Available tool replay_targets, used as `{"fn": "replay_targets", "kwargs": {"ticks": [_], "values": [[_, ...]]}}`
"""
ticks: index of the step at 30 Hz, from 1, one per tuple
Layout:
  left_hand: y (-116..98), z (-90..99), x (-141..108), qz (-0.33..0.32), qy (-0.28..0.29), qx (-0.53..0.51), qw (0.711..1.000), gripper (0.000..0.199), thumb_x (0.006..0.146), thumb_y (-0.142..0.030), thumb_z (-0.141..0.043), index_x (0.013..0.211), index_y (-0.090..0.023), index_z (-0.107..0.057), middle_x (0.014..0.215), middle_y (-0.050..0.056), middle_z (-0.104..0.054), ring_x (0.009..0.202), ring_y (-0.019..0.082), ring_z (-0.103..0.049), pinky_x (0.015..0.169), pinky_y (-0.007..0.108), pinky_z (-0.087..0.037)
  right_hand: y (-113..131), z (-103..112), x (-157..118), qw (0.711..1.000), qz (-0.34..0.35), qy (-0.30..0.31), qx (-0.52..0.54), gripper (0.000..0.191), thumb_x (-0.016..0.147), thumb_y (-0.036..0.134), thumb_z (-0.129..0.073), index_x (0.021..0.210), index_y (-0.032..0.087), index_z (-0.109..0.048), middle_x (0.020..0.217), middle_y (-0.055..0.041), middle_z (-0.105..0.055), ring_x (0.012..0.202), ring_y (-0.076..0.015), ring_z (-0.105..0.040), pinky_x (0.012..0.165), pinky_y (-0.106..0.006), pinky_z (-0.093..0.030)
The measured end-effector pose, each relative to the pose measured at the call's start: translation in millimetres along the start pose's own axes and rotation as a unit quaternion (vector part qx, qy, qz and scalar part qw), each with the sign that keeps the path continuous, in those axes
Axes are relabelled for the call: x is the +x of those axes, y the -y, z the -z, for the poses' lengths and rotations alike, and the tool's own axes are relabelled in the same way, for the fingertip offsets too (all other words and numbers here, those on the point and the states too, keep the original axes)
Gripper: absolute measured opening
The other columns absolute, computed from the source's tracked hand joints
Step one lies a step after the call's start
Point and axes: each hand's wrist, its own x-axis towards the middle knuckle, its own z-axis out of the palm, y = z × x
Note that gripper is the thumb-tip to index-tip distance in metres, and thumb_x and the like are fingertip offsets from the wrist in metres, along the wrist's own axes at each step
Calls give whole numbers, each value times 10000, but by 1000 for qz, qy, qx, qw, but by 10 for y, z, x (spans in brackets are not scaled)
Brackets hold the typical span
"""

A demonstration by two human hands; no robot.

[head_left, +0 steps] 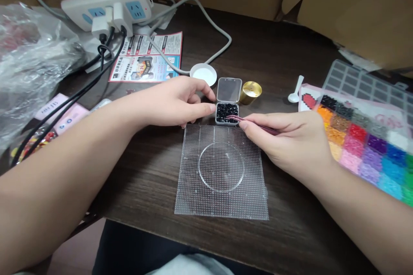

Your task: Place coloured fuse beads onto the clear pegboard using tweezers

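A small clear box [227, 119] of black fuse beads stands on the dark table with its lid [229, 90] raised. My left hand [180, 101] is beside it on the left, thumb tip at the box's edge, fingers apart and nothing held. Pinched in my right hand [290, 137] is a pair of pinkish tweezers [263, 126], their tips among the black beads. Whether a bead is between the tips is too small to tell. In front of the box lies a clear square pegboard [190, 172] with a clear ring outline [221, 190] on it.
Behind the box are a gold cup [251, 92] and a round white dish [204, 74]. Right are a white spoon [294, 94] and a sorted tray of coloured beads [371, 148]. A power strip [106, 6], cables, a leaflet [145, 60] and plastic bags [29, 64] lie left.
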Motion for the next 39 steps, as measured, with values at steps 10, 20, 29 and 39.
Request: {"fn": "replay_targets", "kwargs": {"ticks": [10, 20, 29, 39], "values": [[9, -1, -2, -1, -2, 1, 1000, 254, 1009, -319, -765, 1230, -212, -699, 726, -1, -704, 574, 130, -621, 552, 245, -454, -35, -7, -26, 1000, 17, -17, -12, 135, 962, 279, -875, 866, 322, -959, 704, 0, -808, 609, -203, -742, 496, -305, -547], [17, 1, -1, -4, -7, 12, 1000, 287, 989, -333, -795, 1240, -217, -716, 723, -1, -706, 580, 140, -633, 561, 253, -458, -49, -7, -19, 1000, 16, -9, 0, 110, 952, 274, -883, 941, 337, -974, 790, -2, -858, 653, -211, -783, 514, -303, -578], [15, -3, -7, -9, -5, 25, 1000, 290, 995, -352, -769, 1245, -217, -714, 693, -16, -673, 556, 129, -584, 550, 245, -382, -28, 1, -5, 1000, 8, 7, -7, 148, 967, 281, -854, 868, 307, -961, 710, -3, -810, 593, -184, -724, 487, -287, -522], [19, 8, -7, 1, -2, 12, 1000, 285, 981, -336, -792, 1231, -228, -708, 667, -31, -651, 536, 126, -585, 536, 238, -395, -53, -2, -31, 1000, 13, -8, -21, 184, 985, 314, -861, 817, 306, -936, 679, -3, -778, 576, -190, -698, 475, -307, -534]]}}
